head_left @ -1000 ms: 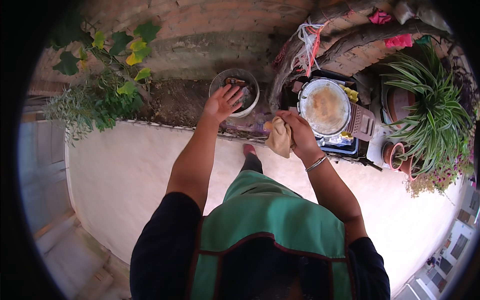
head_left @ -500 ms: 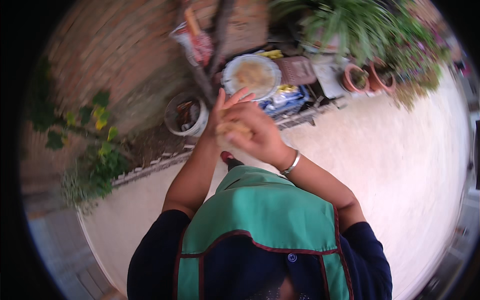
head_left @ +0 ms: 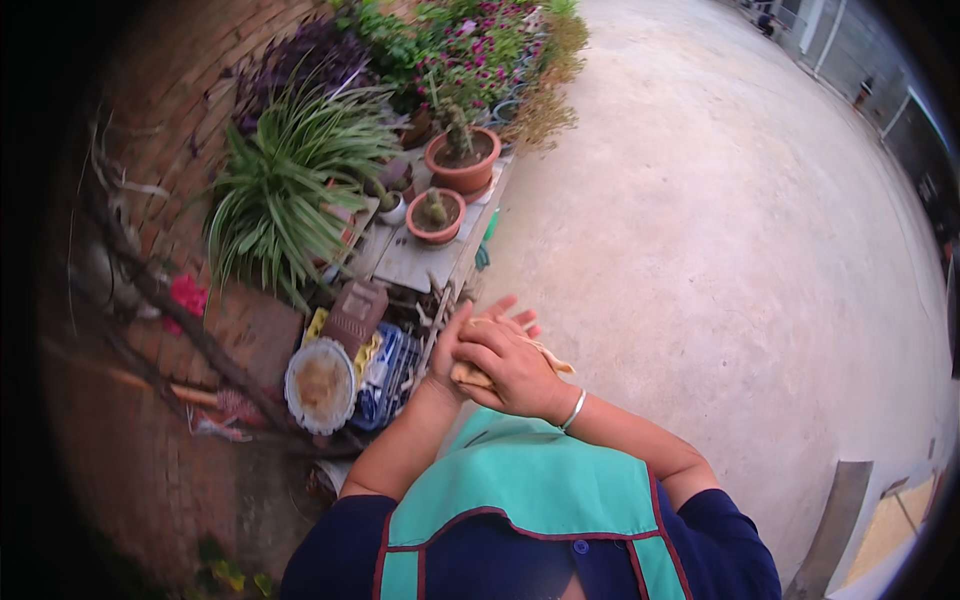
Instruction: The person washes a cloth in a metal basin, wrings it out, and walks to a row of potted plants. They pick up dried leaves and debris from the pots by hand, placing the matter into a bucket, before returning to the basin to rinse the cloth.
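Cupped right hand [head_left: 510, 366] over loosely spread left hand [head_left: 445, 350], with tan cloth [head_left: 473, 376] clamped between both; apparently was at a hand-wiping step, and probably needed next even pressure without dropping the cloth.

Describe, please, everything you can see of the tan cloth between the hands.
The tan cloth looks like soft fabric, bunched and creased. It lies between the right hand, over it, and the left hand, beneath. One folded end shows at the left; a thin, uneven edge juts out rightward. Its middle is hidden.
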The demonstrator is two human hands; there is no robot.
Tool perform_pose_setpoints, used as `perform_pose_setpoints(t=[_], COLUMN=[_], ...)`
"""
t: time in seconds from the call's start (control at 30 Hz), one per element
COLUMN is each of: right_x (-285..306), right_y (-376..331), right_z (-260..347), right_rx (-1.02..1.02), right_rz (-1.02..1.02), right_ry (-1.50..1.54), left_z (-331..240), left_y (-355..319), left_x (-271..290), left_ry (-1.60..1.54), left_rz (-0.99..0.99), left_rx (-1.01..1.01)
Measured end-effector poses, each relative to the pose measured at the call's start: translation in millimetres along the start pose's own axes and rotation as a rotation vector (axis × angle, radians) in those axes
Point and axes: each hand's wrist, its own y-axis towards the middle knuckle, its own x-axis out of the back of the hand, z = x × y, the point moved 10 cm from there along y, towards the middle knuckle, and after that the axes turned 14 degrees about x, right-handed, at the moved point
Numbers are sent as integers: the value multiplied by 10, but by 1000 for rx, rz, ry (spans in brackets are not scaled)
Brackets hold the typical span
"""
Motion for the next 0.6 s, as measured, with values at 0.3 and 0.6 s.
perform_pose_setpoints(t=[0.3, 0.6], right_x=[1760, 3574], right_y=[-540, -353], right_z=[-2667, -4018], right_rx=[-621, -764], right_rz=[-15, -423], right_ry=[-530, -462], left_z=[-401, -1897], left_y=[2451, 4605], left_x=[-46, -758], left_ry=[226, 670], left_rz=[-39, 9], left_rx=[502, 290])
